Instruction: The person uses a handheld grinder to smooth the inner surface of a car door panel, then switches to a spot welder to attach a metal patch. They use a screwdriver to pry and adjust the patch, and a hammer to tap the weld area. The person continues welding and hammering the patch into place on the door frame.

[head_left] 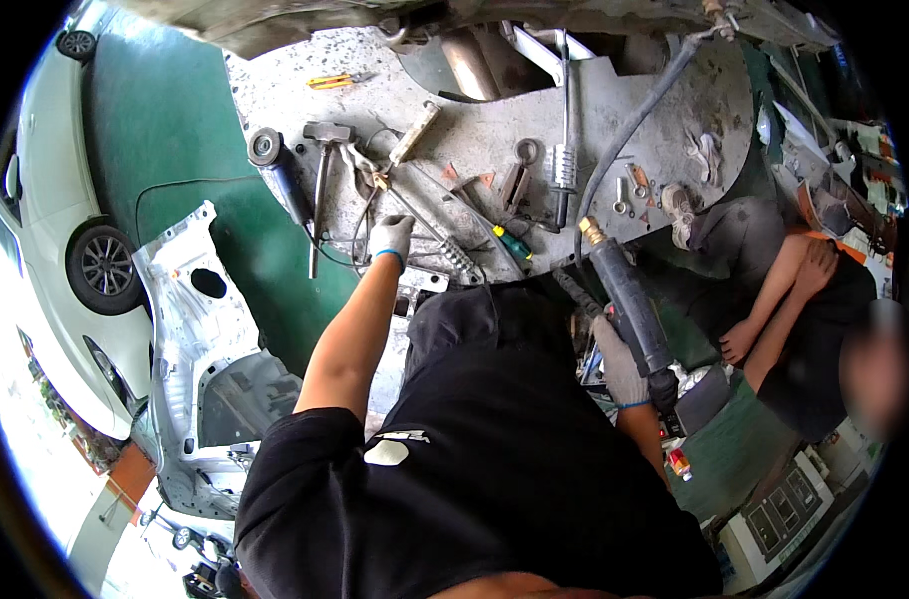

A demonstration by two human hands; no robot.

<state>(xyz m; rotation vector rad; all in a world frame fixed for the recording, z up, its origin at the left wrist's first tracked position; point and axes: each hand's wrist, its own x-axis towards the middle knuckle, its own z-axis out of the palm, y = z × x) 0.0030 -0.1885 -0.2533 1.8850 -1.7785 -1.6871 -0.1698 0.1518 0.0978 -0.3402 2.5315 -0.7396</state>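
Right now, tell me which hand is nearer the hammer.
Left. The left hand reaches among the tools just right of the hammer; the right hand grips the black tool, far off.

The person wears a black short-sleeved shirt, black trousers and grey blue-cuffed gloves on both hands (391, 238).

Green workshop floor (165, 130), white car (55, 200) at left, bare white body panel (190, 329), daylight outside
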